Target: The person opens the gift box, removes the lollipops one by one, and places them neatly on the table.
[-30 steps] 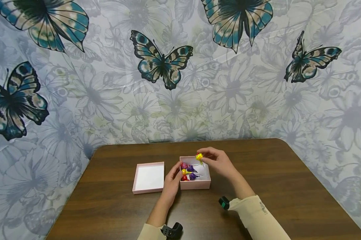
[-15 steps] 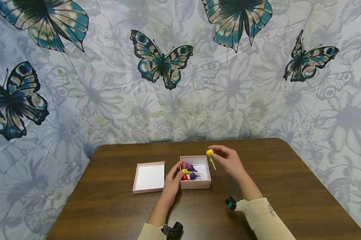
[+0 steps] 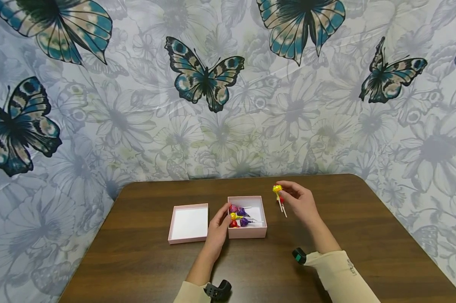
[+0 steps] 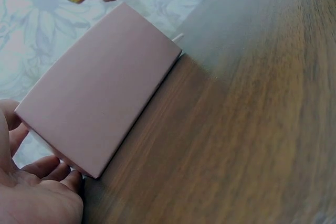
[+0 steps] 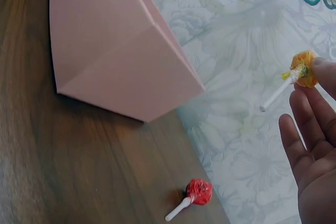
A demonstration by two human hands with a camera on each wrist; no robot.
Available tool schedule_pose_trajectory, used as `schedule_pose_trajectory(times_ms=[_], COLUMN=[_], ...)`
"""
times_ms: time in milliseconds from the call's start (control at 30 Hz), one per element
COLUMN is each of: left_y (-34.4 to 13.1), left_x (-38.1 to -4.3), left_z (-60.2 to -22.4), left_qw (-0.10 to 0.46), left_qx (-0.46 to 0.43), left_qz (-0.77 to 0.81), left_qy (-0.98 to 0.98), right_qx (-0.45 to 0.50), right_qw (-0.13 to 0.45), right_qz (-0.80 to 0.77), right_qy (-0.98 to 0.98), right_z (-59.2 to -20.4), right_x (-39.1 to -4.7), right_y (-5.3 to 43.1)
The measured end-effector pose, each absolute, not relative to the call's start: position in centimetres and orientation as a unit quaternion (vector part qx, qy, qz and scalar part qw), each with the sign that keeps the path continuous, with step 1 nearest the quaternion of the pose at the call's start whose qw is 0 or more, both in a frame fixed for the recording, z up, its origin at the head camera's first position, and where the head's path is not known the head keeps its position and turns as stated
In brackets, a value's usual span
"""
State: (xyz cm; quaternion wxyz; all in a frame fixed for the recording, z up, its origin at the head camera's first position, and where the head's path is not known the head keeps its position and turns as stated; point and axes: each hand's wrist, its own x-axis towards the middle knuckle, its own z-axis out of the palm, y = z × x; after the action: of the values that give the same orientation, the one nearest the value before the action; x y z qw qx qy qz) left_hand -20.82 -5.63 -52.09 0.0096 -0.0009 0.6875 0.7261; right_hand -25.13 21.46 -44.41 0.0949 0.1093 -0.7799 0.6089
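Observation:
A pink box [image 3: 247, 233] stands on the table, with several wrapped lollipops [image 3: 244, 221] in purple, pink, yellow and red lying along its left side. My left hand [image 3: 216, 232] holds the box by its left wall, and a fingertip shows over the rim in the right wrist view. To the right of the box, my right hand [image 3: 300, 204] pinches a yellow lollipop [image 5: 303, 67] by its wrapped head between thumb and fingers, its white stick pointing down. Below that hand a red lollipop [image 5: 199, 191] lies on the table, right of the box.
The box's lid [image 3: 190, 223], white inside with a pink rim, lies left of the box. Everything rests on a brown wooden table [image 3: 137, 261]. Behind its far edge hangs a cloth [image 3: 220, 143] printed with flowers and butterflies.
My right hand has carried the yellow lollipop from above the box out to its right, over the red lollipop. The left hand stays at the box.

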Motion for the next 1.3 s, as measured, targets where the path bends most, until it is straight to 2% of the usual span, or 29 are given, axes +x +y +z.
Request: schedule_pose_trajectory(times_ms=[467, 1300], left_y=[-5.5, -5.3], left_x=[-20.6, -20.5], left_z=[-51.8, -51.8], left_qw=[0.003, 0.005], left_qx=[0.005, -0.005], left_qz=[0.722, 0.725], left_qy=[0.692, 0.689], right_qx=[0.082, 0.019], right_qw=[0.129, 0.102], right_qz=[0.588, 0.513], right_qy=[-0.794, -0.852], right_z=[-46.0, -49.2], right_x=[-26.1, -27.2], right_y=[24.0, 26.9])
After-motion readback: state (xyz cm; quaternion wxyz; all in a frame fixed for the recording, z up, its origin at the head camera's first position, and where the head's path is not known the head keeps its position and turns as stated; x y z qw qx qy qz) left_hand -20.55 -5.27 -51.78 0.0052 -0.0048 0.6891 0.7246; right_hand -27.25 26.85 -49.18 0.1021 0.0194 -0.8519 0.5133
